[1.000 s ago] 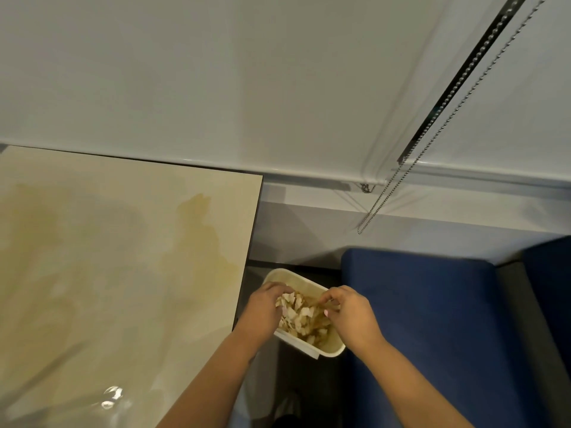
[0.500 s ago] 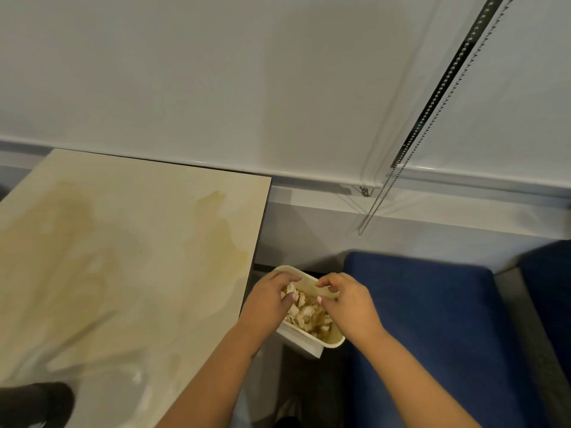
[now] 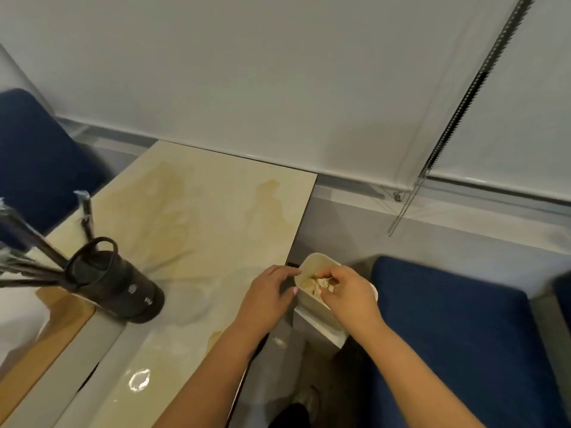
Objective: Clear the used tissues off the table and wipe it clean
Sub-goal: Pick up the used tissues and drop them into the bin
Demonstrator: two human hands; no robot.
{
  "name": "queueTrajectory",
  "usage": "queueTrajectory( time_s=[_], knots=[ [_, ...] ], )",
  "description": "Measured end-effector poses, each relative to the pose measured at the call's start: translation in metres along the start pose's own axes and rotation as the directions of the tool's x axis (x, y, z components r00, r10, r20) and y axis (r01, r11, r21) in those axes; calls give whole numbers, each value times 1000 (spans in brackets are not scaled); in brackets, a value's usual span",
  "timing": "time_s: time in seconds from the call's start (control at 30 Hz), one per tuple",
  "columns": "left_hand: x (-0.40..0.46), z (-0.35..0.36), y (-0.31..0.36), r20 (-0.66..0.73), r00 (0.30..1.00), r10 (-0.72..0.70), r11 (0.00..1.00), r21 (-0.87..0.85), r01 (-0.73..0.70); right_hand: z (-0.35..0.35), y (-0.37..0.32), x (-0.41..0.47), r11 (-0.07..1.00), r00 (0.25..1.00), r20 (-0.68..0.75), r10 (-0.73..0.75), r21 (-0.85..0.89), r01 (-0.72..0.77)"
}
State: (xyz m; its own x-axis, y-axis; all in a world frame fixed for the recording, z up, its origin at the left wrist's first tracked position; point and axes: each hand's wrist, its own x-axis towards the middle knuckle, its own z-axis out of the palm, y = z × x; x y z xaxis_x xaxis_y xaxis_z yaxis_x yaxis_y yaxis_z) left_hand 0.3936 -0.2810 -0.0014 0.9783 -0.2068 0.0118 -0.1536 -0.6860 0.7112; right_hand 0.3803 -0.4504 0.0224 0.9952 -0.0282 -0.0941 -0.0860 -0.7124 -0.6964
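Right hand (image 3: 347, 291) half hides tissues (image 3: 312, 284); bin (image 3: 312, 301) blurred.

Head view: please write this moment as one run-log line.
left hand open beside bin | right hand over tissues | table stained

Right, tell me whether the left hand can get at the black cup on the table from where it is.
Probably yes. The left hand hovers at the table's right edge, and only bare tabletop lies between it and the black cup. Nothing blocks a sideways move.
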Motion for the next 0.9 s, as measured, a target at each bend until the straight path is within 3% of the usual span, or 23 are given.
queueTrajectory(
  time_s=[0.37, 0.9],
  knots=[
    [-110, -56, -16, -177, 971, -159, 987, -2, 161, 43, -67, -59, 979, 967, 155, -202, 68, 193],
    [-311, -137, -79, -376, 869, -321, 947, -99, 306, 155, -171, -190, 886, 821, 338, -460, 116, 449]
  ],
)
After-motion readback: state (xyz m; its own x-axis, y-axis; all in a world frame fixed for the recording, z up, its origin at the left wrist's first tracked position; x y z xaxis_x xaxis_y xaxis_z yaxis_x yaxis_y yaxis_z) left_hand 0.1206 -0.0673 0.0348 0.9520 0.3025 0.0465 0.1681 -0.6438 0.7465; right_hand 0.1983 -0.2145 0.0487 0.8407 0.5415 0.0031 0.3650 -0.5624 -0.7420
